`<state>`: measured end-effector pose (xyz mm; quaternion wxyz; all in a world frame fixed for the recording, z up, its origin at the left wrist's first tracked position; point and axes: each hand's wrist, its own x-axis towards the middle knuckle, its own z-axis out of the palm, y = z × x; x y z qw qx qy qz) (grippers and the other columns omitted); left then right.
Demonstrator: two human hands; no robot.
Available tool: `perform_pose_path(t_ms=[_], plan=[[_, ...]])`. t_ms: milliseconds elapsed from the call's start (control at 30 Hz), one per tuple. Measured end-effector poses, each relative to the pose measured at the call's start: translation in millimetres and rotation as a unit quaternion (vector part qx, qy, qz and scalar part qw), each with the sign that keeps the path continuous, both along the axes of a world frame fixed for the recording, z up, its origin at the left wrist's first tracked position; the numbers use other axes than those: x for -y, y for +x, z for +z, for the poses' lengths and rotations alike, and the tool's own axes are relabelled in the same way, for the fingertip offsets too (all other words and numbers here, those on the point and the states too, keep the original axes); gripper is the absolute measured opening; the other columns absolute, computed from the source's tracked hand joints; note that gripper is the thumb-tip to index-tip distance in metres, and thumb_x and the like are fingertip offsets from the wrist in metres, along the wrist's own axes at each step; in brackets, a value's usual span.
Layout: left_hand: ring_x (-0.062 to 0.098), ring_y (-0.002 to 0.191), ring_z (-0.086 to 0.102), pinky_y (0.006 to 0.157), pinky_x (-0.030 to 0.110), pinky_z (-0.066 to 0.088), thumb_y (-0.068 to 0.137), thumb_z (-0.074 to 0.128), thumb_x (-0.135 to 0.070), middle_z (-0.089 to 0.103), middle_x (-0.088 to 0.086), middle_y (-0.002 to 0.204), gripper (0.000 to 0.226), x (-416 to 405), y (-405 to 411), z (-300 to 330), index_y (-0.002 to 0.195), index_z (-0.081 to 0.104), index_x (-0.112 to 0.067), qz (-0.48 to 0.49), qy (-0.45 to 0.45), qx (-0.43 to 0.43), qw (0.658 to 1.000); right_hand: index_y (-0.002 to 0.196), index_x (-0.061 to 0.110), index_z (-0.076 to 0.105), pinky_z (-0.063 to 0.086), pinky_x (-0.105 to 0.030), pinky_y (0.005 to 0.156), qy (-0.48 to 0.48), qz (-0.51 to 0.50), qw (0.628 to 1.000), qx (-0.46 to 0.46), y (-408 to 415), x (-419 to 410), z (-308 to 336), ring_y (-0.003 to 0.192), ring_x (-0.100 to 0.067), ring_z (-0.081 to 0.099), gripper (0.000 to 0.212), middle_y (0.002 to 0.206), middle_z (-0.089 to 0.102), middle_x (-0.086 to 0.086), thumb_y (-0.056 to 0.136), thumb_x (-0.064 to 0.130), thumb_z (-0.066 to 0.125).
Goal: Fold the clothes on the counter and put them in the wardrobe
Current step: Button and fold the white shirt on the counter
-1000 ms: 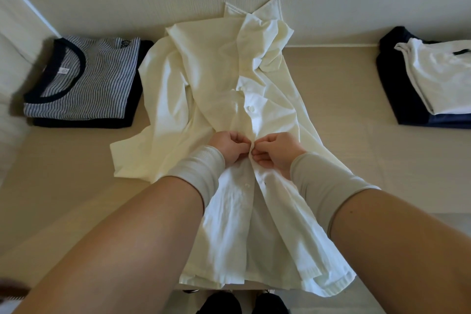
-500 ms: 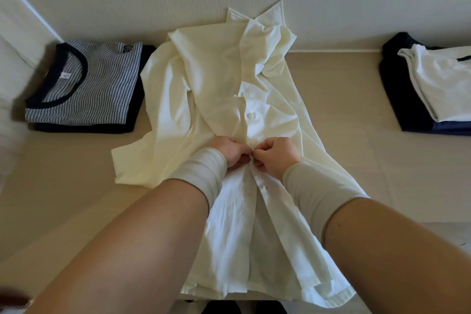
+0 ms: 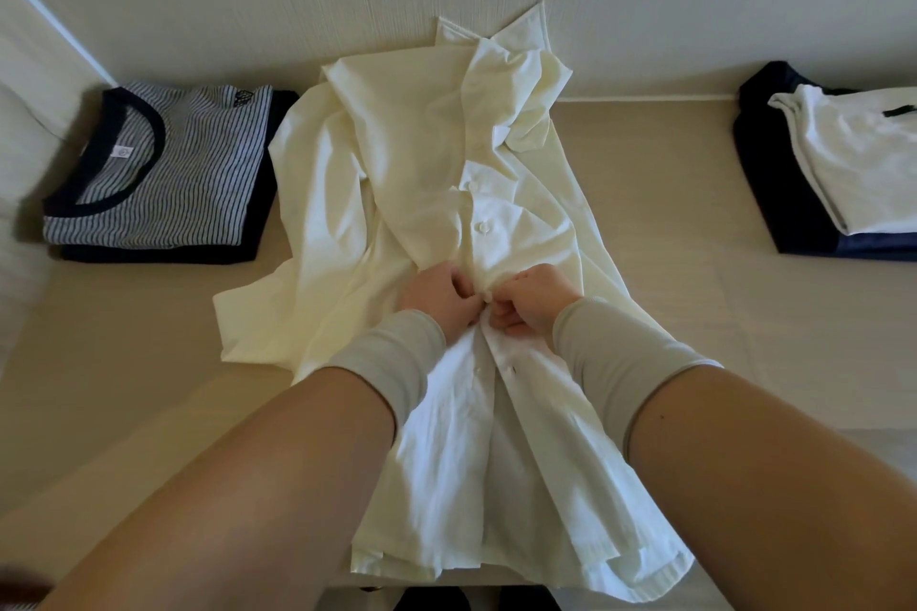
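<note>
Head view was filled by a cream shirt spread front-up along the counter, collar against the wall and hem hanging over the near edge. Both hands met at the front opening, midway down: the left hand and the right hand each had the fingers curled onto a shirt edge, pinching the cloth together. The step in hand was judged to be buttoning before folding; two buttons above looked fastened. Next, the button would need to be pushed through its hole, then the lower ones done. The button itself was hidden between the fingertips. A striped top lay folded at the left, a white garment on dark ones at the right, partly cut off. No wardrobe was shown.
</note>
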<state>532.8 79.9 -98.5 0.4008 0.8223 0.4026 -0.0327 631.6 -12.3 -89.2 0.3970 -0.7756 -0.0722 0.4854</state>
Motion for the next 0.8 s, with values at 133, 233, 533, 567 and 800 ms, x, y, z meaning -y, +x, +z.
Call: perform_pose_path(t_ms=[133, 233, 533, 567, 800], plan=[[0.019, 0.073, 0.052, 0.069, 0.031, 0.043, 0.090, 0.059, -0.031, 0.057, -0.002, 0.077, 0.017, 7.8, -5.7, 2.7, 0.084, 0.050, -0.018, -0.047, 0.096, -0.038, 0.994, 0.078, 0.013, 0.060, 0.058, -0.039, 0.080, -0.036, 0.021, 0.992, 0.117, -6.9, 8.5, -5.1, 0.077, -0.027, 0.066, 0.010, 0.081, 0.069, -0.011, 0.087, 0.011, 0.056], [0.019, 0.076, 0.058, 0.069, 0.028, 0.044, 0.084, 0.061, -0.023, 0.061, -0.004, 0.073, 0.014, 7.2, -17.2, 11.3, 0.072, 0.054, -0.024, -0.060, 0.051, -0.044, 0.996, 0.073, 0.017, 0.057, 0.056, -0.039, 0.077, -0.063, 0.095, 0.968, 0.223, -17.3, 26.1, 4.2, 0.075, -0.023, 0.062, 0.012, 0.073, 0.064, -0.003, 0.080, 0.024, 0.065], [0.019, 0.095, 0.062, 0.078, 0.024, 0.045, 0.084, 0.064, -0.018, 0.067, 0.000, 0.100, 0.011, 39.4, -44.1, 24.7, 0.093, 0.068, -0.022, -0.199, 0.071, -0.129, 0.969, 0.110, 0.013, 0.061, 0.045, -0.030, 0.078, -0.196, 0.343, 0.842, 0.368, -57.3, 52.3, 15.8, 0.105, -0.028, 0.061, 0.028, 0.112, 0.065, -0.008, 0.090, 0.032, 0.057], [0.021, 0.096, 0.062, 0.077, 0.024, 0.045, 0.085, 0.062, -0.017, 0.067, 0.001, 0.101, 0.010, 43.0, -44.5, 25.9, 0.091, 0.067, -0.022, -0.204, 0.082, -0.132, 0.967, 0.110, 0.012, 0.062, 0.044, -0.029, 0.076, -0.198, 0.333, 0.844, 0.370, -59.1, 54.3, 15.5, 0.105, -0.029, 0.062, 0.026, 0.112, 0.065, -0.009, 0.092, 0.028, 0.054], [0.022, 0.102, 0.061, 0.087, 0.029, 0.049, 0.087, 0.064, -0.025, 0.066, 0.000, 0.109, 0.016, 55.9, -47.7, 25.7, 0.102, 0.069, -0.021, -0.170, 0.082, -0.140, 0.972, 0.105, 0.009, 0.067, 0.046, -0.028, 0.076, -0.202, 0.234, 0.911, 0.272, -50.8, 65.2, 14.1, 0.085, -0.023, 0.055, 0.024, 0.102, 0.066, -0.009, 0.089, 0.023, 0.056]])
